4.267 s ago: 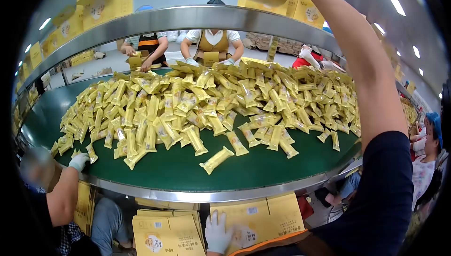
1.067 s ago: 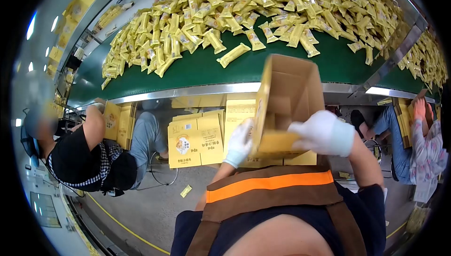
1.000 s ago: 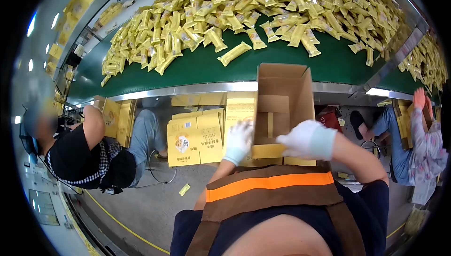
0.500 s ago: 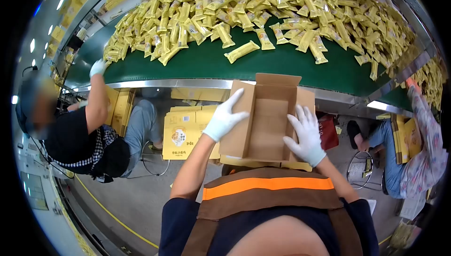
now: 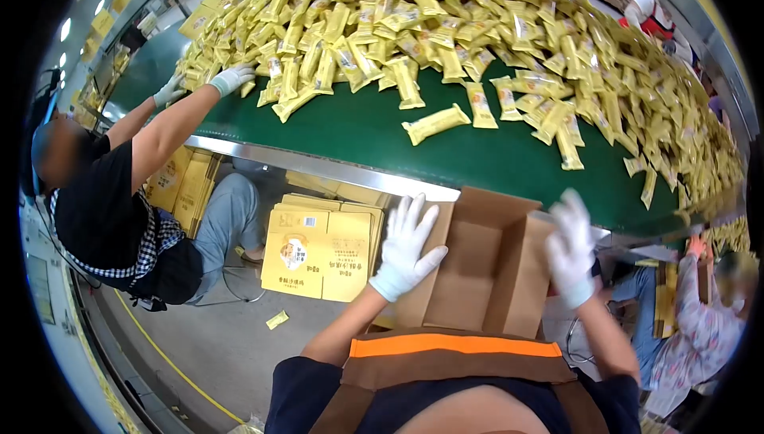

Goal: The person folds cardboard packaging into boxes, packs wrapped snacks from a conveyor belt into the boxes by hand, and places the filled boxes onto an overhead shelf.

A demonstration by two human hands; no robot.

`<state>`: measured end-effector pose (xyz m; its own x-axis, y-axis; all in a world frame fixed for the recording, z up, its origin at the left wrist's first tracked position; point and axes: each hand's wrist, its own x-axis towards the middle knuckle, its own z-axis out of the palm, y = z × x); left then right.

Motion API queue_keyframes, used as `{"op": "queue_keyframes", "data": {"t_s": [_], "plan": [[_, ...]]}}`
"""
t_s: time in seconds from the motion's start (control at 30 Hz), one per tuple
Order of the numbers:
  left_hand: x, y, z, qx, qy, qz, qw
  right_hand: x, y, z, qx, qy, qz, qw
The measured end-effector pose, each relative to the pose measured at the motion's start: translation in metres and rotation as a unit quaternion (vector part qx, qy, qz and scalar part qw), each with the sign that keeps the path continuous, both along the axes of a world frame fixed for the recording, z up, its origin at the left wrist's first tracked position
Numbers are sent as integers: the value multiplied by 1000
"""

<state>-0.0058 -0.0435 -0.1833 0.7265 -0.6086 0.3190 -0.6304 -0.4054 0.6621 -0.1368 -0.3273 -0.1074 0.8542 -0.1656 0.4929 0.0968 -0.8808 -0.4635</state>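
An open brown cardboard box (image 5: pixel 465 279) with nothing inside stands in front of my apron, its far edge by the conveyor's metal rim. My left hand (image 5: pixel 407 247), in a white glove, lies flat against the box's left flap with fingers spread. Over the right flap is my right hand (image 5: pixel 571 249), also gloved and smeared by motion. Its fingers stretch upward; I cannot tell whether it touches the cardboard. Beyond the box, a large heap of yellow wrapped snack packets (image 5: pixel 382 24) covers much of the green conveyor belt (image 5: pixel 334 131), with a single packet (image 5: pixel 436 123) lying nearest.
Flattened yellow printed cartons (image 5: pixel 318 251) are stacked left of the box. On the left a co-worker (image 5: pixel 111 211) reaches both gloved hands into the heap. Another person (image 5: pixel 700 322) sits at the right. One packet (image 5: pixel 277 320) lies on the floor.
The view has turned, and the box appears lower and further right. My right hand has moved from inside the right flap to above it. The left co-worker's hands have reached into the packets.
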Motion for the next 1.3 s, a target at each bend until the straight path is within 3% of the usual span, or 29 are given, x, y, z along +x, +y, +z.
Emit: {"op": "queue_keyframes", "data": {"t_s": [0.07, 0.13, 0.2, 0.3, 0.37, 0.4, 0.5, 0.53, 0.6, 0.67, 0.77, 0.8, 0.87, 1.0, 1.1, 1.2, 1.27, 1.3], "plan": [[40, 9, 9, 76, -93, 17, 993, 69, -12, 56, 16, -27, 6, 999], [90, 16, 0, 20, -124, 99, 987, 149, -14, 81, -59, 5, 70, 996], [142, 28, -17, 40, -175, 151, 972, 241, -9, 68, -159, 14, 159, 974], [178, 35, -22, 128, -138, 167, 968, 366, 38, 29, -335, 8, 248, 909], [180, 34, -37, 108, -150, 183, 965, 430, 96, 5, -435, -40, 270, 858], [180, 34, -37, 111, -131, 191, 966, 461, 124, -11, -435, -159, 325, 825], [179, 34, -28, 126, -112, 179, 969, 517, 192, -41, -563, 0, 320, 762], [178, 35, -26, 120, -110, 174, 971, 523, 207, -39, -609, 34, 234, 757], [179, 34, -12, 144, -62, 152, 976, 533, 207, -23, -546, 182, 77, 814], [179, 35, -27, 140, -125, 160, 969, 519, 155, 17, -480, 308, -21, 821], [180, 33, -30, 153, -141, 169, 964, 492, 102, 21, -480, 342, -40, 807], [181, 34, -30, 158, -144, 170, 962, 483, 89, 16, -509, 363, -37, 780], [177, 34, -27, 162, -155, 172, 959, 447, 67, 11, -531, 336, 5, 778], [176, 36, -27, 174, -161, 174, 956, 383, 28, 11, -462, 340, 54, 818], [175, 35, -28, 184, -166, 177, 953, 341, -4, 12, -490, 343, 81, 797], [177, 32, -26, 199, -166, 187, 947, 320, -5, 52, -432, 446, 4, 784], [176, 30, -23, 222, -158, 187, 944, 336, -11, 84, -315, 415, -28, 853], [176, 27, -28, 231, -164, 192, 940, 356, -27, 81, -246, 314, -52, 915]]}}
